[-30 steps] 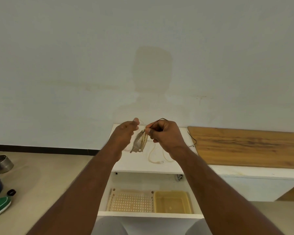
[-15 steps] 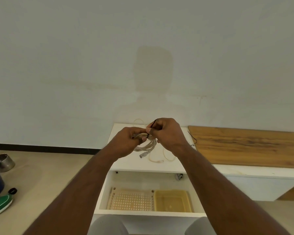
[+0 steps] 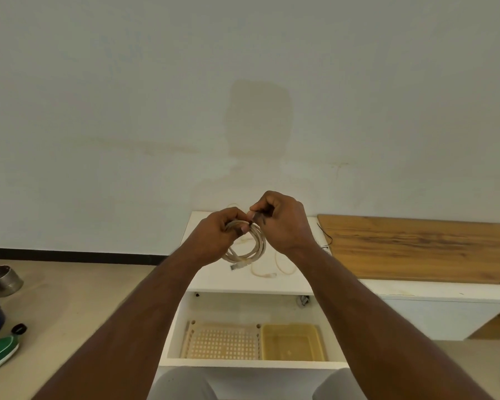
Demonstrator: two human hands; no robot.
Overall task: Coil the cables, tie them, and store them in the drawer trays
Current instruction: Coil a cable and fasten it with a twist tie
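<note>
Above the white bench (image 3: 214, 280), a coiled grey cable (image 3: 250, 249) is held up between both hands. The left hand (image 3: 218, 236) is closed round the top of the coil, its fingers curled over the gathered loops. The right hand (image 3: 283, 223) is curled too, and a thin dark tie (image 3: 256, 218) is pinched between its thumb and fingertips, right against the top of the coil. The cable's plug end (image 3: 237, 266) hangs free just below the loops.

Compared with a second ago, the coil is turned: it was seen edge-on and hanging flat, with the hands slightly apart, and it is now shown as an open ring with the hands brought together at its top. The dark tie, which earlier arched above the right hand, is now drawn down close to the loops. From this it is judged that coiling is finished and tying is under way; whether the tie is already wrapped or knotted cannot be told, since the fingers cover it.

On the bench, behind and below the held coil, a thinner pale cable (image 3: 264, 272) lies loose and uncoiled, so more work is judged to remain. Below the bench front, the open drawer (image 3: 251, 363) is seen with a perforated tray (image 3: 223, 343) and, beside it to the right, a smooth yellow tray (image 3: 293, 342); no cable is stored in either yet.
</note>
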